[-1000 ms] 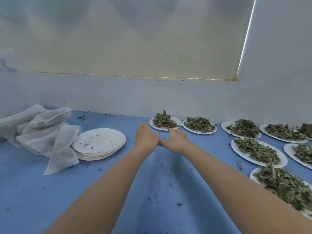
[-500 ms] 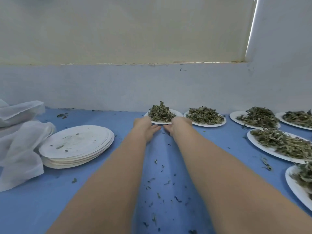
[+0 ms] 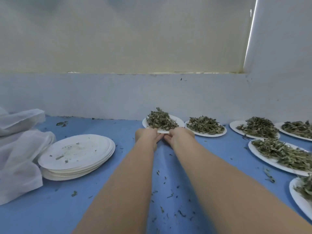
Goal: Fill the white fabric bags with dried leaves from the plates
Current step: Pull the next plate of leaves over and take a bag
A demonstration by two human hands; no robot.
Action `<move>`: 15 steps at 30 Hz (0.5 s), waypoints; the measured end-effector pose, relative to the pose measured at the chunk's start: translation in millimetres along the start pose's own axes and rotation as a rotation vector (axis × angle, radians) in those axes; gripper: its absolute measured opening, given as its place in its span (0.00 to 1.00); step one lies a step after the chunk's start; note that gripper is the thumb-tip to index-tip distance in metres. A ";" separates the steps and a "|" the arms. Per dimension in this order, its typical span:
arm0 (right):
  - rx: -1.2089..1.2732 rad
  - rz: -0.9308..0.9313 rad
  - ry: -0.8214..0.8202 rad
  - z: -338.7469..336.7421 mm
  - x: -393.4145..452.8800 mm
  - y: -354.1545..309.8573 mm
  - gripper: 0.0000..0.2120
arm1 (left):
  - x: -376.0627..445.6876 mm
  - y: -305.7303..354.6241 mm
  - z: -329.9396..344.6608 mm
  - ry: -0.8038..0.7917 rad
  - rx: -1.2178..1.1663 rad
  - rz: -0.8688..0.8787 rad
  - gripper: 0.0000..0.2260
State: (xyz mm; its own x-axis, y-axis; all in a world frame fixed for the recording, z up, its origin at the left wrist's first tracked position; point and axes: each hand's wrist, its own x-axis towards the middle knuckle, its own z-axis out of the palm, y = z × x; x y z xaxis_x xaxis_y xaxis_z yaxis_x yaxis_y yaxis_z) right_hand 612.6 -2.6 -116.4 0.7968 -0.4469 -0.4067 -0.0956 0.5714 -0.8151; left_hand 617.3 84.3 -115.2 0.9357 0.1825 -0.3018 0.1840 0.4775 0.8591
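Observation:
A white paper plate [image 3: 178, 122] heaped with dried green leaves [image 3: 160, 120] sits near the back wall on the blue table. My left hand [image 3: 147, 135] and my right hand [image 3: 179, 136] both grip its near rim, side by side, fingers curled under the edge. White fabric bags [image 3: 18, 149] lie crumpled at the far left, apart from both hands. Several more plates of leaves [image 3: 205, 127] stand in rows to the right.
A stack of empty paper plates [image 3: 76, 153] sits left of my arms, beside the bags. Leaf crumbs are scattered over the blue table [image 3: 118, 129]. A pale wall [image 3: 118, 95] closes the back, just behind the plates.
Both hands reached forward from mid-table to the leaf plate and took hold of its near rim. The view moved closer and lower.

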 end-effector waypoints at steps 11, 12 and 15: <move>-0.052 0.089 -0.051 -37.1 -135.2 -9.8 0.09 | -139.3 44.9 -49.5 0.059 0.112 -0.025 0.11; -0.044 0.095 -0.046 -46.6 -151.4 -9.1 0.10 | -157.5 45.0 -55.9 0.072 0.106 -0.022 0.13; -0.070 0.104 -0.064 -81.9 -201.9 -4.3 0.08 | -212.7 36.2 -75.1 0.077 0.097 -0.024 0.10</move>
State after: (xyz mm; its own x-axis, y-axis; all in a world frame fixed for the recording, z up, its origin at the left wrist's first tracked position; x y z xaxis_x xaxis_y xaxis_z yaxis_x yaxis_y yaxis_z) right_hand 403.3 28.8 -64.6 0.8168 -0.3411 -0.4653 -0.2197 0.5619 -0.7975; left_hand 402.3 127.2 -51.0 0.9055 0.2393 -0.3503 0.2376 0.3979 0.8861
